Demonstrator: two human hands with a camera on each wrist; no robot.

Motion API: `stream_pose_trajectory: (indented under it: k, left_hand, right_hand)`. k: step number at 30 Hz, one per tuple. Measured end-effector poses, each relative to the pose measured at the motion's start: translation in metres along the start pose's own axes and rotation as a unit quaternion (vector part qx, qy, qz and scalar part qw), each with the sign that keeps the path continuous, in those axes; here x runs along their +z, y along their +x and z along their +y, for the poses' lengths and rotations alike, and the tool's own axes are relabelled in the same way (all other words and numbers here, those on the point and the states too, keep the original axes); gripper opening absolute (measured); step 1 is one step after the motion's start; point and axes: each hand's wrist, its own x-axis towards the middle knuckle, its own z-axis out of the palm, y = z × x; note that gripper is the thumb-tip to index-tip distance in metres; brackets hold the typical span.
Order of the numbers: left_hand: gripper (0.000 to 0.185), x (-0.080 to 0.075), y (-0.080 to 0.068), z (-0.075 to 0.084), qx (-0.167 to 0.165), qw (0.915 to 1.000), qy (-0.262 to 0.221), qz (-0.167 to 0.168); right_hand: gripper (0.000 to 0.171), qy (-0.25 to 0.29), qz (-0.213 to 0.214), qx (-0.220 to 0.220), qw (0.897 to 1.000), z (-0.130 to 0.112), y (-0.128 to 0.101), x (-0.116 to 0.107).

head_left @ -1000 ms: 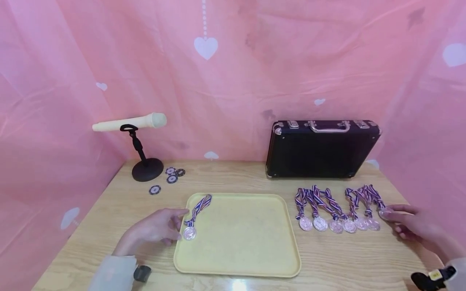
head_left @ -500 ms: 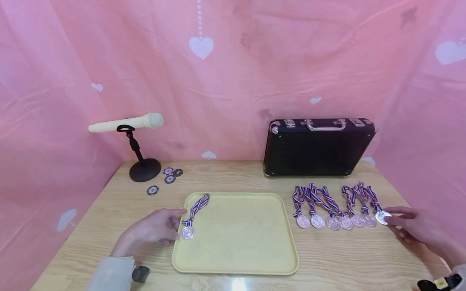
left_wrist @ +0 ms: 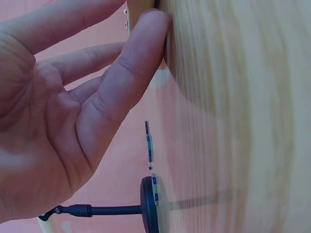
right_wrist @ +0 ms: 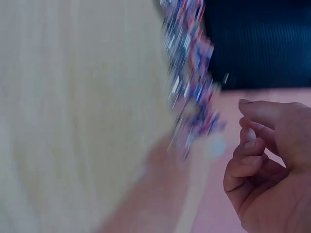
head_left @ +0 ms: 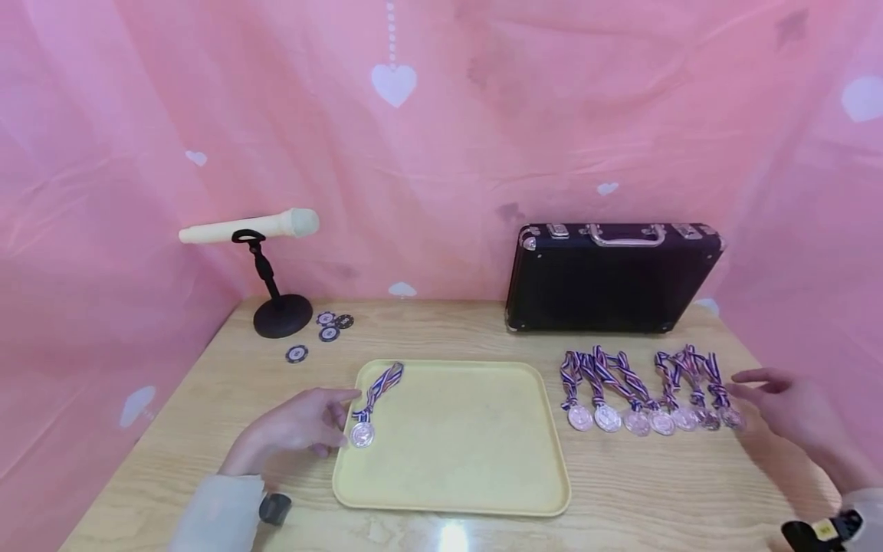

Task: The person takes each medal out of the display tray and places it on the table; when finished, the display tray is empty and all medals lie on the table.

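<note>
My left hand [head_left: 306, 422] rests at the left edge of the cream tray [head_left: 455, 509], its index finger and thumb touching the rim. In the left wrist view the thumb [left_wrist: 124, 73] lies nearly straight against the tray's edge. On the tray's left side lies one silver medal [head_left: 362, 435] with a striped red, white and blue ribbon [head_left: 383, 385]. To the tray's right, several similar medals [head_left: 608, 418] stand in a row. Just right of the last medal [head_left: 731, 418], my right hand [head_left: 793, 406] hovers with fingers loosely bent. Nothing is between its fingers in the right wrist view.
A black briefcase [head_left: 607, 287] stands upright behind the medals. At the back left, a white microphone [head_left: 251, 227] sits on a black stand [head_left: 283, 315]. Several poker chips [head_left: 297, 353] lie near it. Pink cloth [head_left: 455, 153] hangs around the wooden table [head_left: 441, 330].
My right hand has let go of the rightmost medal and come up off it. That medal now lies in line with the others. My left hand stays at the tray's edge.
</note>
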Motion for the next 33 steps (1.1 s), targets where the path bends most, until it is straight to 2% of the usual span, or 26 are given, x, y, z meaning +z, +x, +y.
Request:
stream_pose_trajectory:
  k: [2,6,10,14,17,20,25,30,33]
  left_hand:
    - [0.079,0.000,0.000,0.000,-0.005,1.0000,-0.002,-0.001]
    - [0.079,0.000,0.002,-0.001,-0.016,0.9999,-0.002,0.004]
    - [0.079,0.000,0.003,-0.001,-0.025,0.9996,0.004,0.010]
    - [0.079,0.000,0.001,-0.003,-0.022,0.9997,-0.007,0.005]
    - [0.080,0.000,0.001,-0.004,-0.013,0.9998,-0.017,-0.002]
    - [0.082,0.000,0.002,-0.005,-0.004,0.9999,-0.011,-0.005]
    - [0.083,-0.001,0.004,-0.004,0.003,1.0000,-0.004,-0.007]
    - [0.082,-0.002,0.003,-0.002,0.000,0.9998,-0.015,-0.012]
    - [0.082,-0.003,0.002,-0.001,-0.012,0.9998,-0.016,-0.009]
  right_hand:
    - [0.047,0.004,0.005,-0.007,1.000,-0.021,0.003,0.005]
    - [0.040,0.045,0.004,-0.050,0.998,-0.072,0.006,0.025]
    - [0.037,0.107,-0.034,-0.083,0.990,-0.133,0.006,0.060]
    - [0.036,0.209,-0.123,-0.076,0.967,-0.194,-0.001,0.107]
    - [0.035,0.252,-0.183,-0.068,0.948,-0.238,-0.012,0.144]
    - [0.032,0.262,-0.228,-0.078,0.934,-0.276,-0.023,0.180]
    - [0.027,0.242,-0.278,-0.085,0.926,-0.318,-0.039,0.231]
    - [0.020,0.222,-0.313,-0.085,0.920,-0.341,-0.052,0.261]
    - [0.018,0.210,-0.316,-0.076,0.922,-0.352,-0.056,0.272]
